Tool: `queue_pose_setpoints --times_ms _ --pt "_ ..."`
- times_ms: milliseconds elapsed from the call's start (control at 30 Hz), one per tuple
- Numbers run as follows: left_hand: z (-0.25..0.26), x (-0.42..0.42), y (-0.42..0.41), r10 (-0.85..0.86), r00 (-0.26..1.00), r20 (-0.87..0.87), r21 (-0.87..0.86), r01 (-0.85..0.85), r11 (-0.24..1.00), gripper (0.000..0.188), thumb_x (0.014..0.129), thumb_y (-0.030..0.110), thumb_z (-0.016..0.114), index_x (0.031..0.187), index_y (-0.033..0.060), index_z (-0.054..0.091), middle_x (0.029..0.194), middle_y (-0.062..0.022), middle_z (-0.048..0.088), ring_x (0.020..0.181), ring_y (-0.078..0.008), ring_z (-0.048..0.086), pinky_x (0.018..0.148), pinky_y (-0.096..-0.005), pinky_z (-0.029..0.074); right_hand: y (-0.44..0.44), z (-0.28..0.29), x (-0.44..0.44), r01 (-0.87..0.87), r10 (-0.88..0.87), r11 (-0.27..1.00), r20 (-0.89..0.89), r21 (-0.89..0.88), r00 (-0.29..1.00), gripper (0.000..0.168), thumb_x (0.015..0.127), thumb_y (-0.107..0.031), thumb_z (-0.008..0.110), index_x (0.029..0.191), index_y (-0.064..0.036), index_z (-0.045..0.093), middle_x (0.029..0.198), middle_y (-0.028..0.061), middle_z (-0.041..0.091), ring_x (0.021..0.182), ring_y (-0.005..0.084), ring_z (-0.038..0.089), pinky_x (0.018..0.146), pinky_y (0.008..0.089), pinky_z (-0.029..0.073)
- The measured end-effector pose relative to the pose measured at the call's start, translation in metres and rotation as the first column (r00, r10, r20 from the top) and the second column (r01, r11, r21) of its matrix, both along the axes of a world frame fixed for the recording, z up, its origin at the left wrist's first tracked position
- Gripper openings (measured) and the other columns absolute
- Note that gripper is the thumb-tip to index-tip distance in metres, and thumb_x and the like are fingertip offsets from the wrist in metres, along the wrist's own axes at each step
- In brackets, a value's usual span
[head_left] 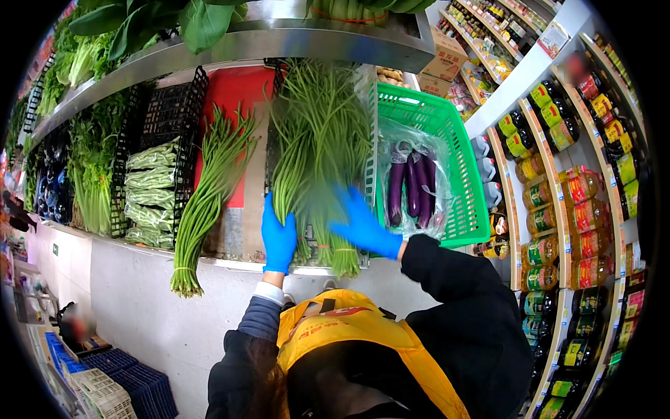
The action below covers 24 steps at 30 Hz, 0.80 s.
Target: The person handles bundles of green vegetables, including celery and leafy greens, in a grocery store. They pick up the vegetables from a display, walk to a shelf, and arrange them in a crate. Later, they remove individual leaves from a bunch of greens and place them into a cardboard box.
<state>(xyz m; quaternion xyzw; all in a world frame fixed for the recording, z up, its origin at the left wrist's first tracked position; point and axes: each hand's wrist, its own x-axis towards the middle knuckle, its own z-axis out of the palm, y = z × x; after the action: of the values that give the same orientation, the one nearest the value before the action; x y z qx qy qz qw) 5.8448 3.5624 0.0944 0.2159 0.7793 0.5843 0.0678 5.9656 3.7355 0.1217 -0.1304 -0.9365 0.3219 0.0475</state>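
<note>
Bundles of long green beans [335, 131] lie in a section of the vegetable stand. My left hand [279, 235], in a blue glove, rests against the near left edge of these beans with its thumb over them; whether it grips them cannot be told. My right hand [366, 222], also blue-gloved, is over the right part of the same bundles, fingers spread; a blur covers part of the beans beside it. Red and yellow bands tie the bundles' near ends. Another bundle of long beans [201, 209] lies apart on the left, its tied end jutting past the stand's front edge.
A green plastic basket [471, 183] with bagged purple eggplants [412, 183] stands at right. Left are a black crate [191, 125], wrapped green vegetables [152, 191] and celery [94, 183]. A metal shelf edge [261, 39] crosses above the beans. Bottle shelves [560, 209] stand far right.
</note>
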Motion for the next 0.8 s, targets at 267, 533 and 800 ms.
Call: queue_pose_setpoints --times_ms 267,533,800 --pt "0.028 0.003 0.007 -0.081 0.992 -0.102 0.047 0.086 0.995 0.059 0.076 0.002 0.055 0.130 -0.0005 0.033 0.125 -0.0210 0.045 0.114 -0.0312 0.046 0.096 -0.0359 0.036 0.006 -0.073 -0.005 0.341 -0.401 0.695 0.053 -0.632 0.915 0.095 0.071 0.001 0.065 0.141 -0.009 0.001 0.132 0.0144 0.036 0.112 0.0229 0.046 0.092 0.0330 0.041" --pt "0.044 -0.012 0.008 -0.071 0.995 0.072 0.286 0.048 0.957 0.053 0.077 0.001 0.054 0.128 0.0010 0.037 0.119 -0.0173 0.051 0.106 -0.0244 0.052 0.090 -0.0328 0.040 -0.012 -0.032 -0.007 0.462 -0.445 0.871 0.131 -0.166 0.886 0.080 0.078 -0.016 0.063 0.139 -0.004 0.014 0.138 0.0215 0.026 0.123 0.0329 0.035 0.100 0.0370 0.031" --pt "0.091 0.017 0.006 -0.212 0.974 -0.078 0.073 0.218 0.973 0.059 0.079 0.008 0.056 0.132 0.0029 0.033 0.124 -0.0202 0.047 0.112 -0.0293 0.048 0.094 -0.0361 0.038 -0.014 0.039 -0.043 0.170 -0.071 -0.492 0.235 -0.854 0.970 0.065 0.083 -0.047 0.051 0.129 -0.004 0.036 0.126 0.0189 0.043 0.112 0.0311 0.045 0.096 0.0444 0.036"
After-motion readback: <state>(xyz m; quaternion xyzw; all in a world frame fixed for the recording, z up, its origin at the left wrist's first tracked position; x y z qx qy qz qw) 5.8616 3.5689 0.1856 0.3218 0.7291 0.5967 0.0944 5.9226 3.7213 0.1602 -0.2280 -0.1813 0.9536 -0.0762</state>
